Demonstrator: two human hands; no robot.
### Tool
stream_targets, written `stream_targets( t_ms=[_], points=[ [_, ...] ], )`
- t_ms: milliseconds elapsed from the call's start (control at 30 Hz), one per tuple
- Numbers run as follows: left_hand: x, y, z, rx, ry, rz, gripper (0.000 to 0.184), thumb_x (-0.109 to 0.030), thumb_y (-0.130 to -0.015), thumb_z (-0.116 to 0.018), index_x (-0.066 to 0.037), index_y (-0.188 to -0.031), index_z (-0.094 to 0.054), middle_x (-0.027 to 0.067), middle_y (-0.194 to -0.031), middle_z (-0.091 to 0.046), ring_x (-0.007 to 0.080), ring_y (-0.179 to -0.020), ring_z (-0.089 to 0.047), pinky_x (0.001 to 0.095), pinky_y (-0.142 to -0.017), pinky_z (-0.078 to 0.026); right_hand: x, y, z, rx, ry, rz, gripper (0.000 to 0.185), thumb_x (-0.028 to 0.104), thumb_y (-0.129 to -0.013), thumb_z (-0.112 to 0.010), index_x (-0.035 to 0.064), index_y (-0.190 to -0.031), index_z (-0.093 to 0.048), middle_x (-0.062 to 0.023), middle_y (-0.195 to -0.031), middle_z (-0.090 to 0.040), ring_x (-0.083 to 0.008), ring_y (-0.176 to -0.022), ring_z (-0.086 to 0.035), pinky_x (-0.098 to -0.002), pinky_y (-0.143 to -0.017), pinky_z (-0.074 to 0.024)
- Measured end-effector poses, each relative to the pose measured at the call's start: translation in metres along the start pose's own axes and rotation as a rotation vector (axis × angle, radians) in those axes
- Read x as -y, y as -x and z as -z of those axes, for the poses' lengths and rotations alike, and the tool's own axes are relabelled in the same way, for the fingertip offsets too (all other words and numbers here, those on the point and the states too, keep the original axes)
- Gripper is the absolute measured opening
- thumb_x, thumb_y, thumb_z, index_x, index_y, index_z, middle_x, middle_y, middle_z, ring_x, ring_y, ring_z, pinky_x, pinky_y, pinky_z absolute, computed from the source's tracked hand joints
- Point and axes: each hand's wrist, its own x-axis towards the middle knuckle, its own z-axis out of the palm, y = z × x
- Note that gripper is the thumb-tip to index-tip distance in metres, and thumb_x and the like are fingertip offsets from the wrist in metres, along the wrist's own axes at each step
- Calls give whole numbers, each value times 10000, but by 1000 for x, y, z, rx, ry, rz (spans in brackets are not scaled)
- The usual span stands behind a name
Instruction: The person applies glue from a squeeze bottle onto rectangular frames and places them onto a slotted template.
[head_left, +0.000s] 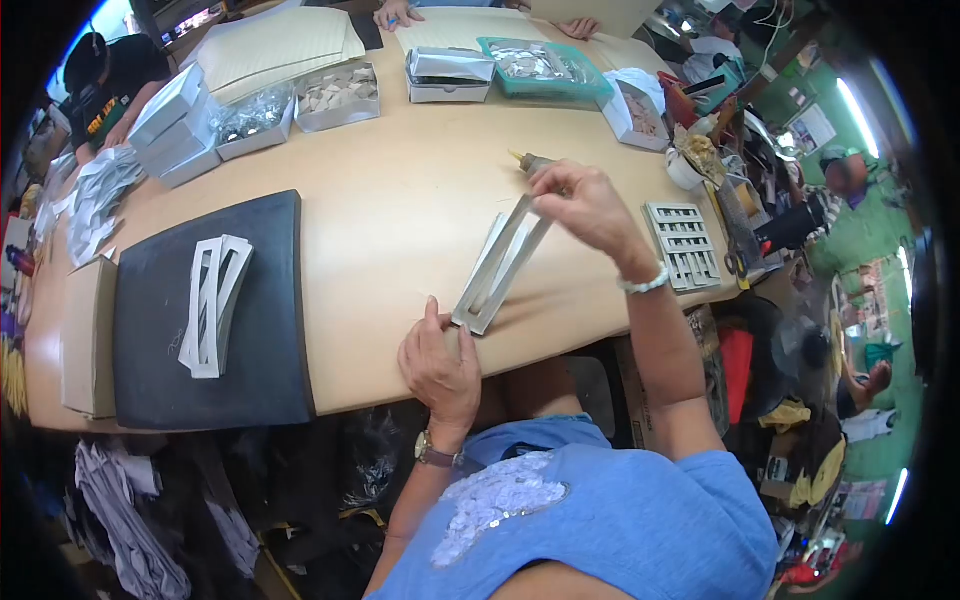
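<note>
A long, narrow rectangular frame (487, 282), grey-white with an open middle, tilts up from the table in front of me. My right hand (585, 205) pinches its raised far end between thumb and fingers. At the lower near end, the fingers of my left hand (442, 368) hold the corner. A second pale strip or frame (492, 240) shows just behind it, partly covered. Beside my right fingers is a grey bottle (535, 162) with a yellow pointed tip, its rear part hidden by the hand. Several similar frames (212, 305) lie stacked on a black mat (268, 370) to the left.
A grey slotted panel (682, 245) and yellow-handled scissors (738, 266) lie at right. Along the back stand white boxes (450, 92), a box of small pale pieces (338, 118) and a teal tray (493, 50). Another person's hand (397, 14) rests at the far edge.
</note>
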Motion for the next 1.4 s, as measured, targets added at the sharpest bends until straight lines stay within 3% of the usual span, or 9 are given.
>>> stream_targets(
  t_ms=[33,133,333,433,700,800,833,1133,1400],
  points=[
    [-1,0,1,18,0,5,526,-130,-788,-649,-2,-1268,-475,63,-968,-617,247,-957,-556,401,-879,-387,-1,-1,10,3,-54,-6,225,182,-729,-636,-19,-824,-665,-71,-832,-639,-132,-731,-581,-262,-659,-466],
    [-1,1,2,72,-19,16,527,-135,-792,-645,-6,-1272,-471,64,-1003,-610,247,-997,-540,407,-902,-368,-11,5,53,2,-224,-268,172,155,-754,-624,12,-836,-672,-42,-837,-641,-93,-700,-573,-217,-639,-447],
    [-1,3,2,95,-69,-29,566,-108,-784,-656,-6,-1300,-447,68,-1010,-620,255,-1021,-533,428,-916,-358,-62,66,176,-390,-411,-399,152,178,-824,-587,81,-936,-621,22,-800,-624,-52,-692,-567,-212,-657,-462],
    [-1,2,1,94,-106,-67,553,-108,-788,-654,4,-1291,-453,78,-1020,-618,263,-1017,-535,430,-911,-365,-77,108,210,-615,-311,-570,145,180,-821,-585,95,-934,-616,34,-785,-632,-51,-685,-564,-213,-643,-450],
    [0,4,1,89,-168,-136,529,-93,-800,-636,26,-1283,-456,106,-1026,-615,276,-987,-554,427,-901,-382,-160,166,241,-557,-237,-839,105,232,-800,-590,152,-859,-624,55,-751,-614,-48,-646,-522,-224,-639,-411],
    [0,5,0,83,-157,-126,521,-86,-802,-628,29,-1282,-460,118,-1032,-615,279,-976,-565,422,-903,-387,-189,172,240,-542,-271,-871,109,230,-814,-591,150,-879,-626,53,-755,-624,-60,-670,-562,-234,-648,-436],
    [-1,6,0,84,-164,-129,516,-83,-804,-625,28,-1281,-463,123,-1035,-615,281,-975,-567,420,-903,-389,-190,172,239,-537,-258,-890,104,241,-800,-591,155,-853,-618,56,-764,-589,-50,-684,-519,-230,-628,-414],
    [-2,10,-3,67,-199,-116,495,-54,-818,-604,22,-1287,-465,142,-1056,-613,291,-996,-570,411,-910,-402,-214,182,249,-530,-307,-872,86,224,-801,-584,148,-835,-608,62,-715,-578,-36,-654,-501,-204,-588,-403],
    [-4,11,-7,28,-197,-115,439,-27,-822,-584,60,-1239,-479,156,-1030,-622,291,-964,-579,402,-889,-423,-233,194,243,-591,-227,-805,101,208,-792,-604,109,-791,-624,69,-696,-542,-18,-610,-454,-191,-543,-324]
  ],
)
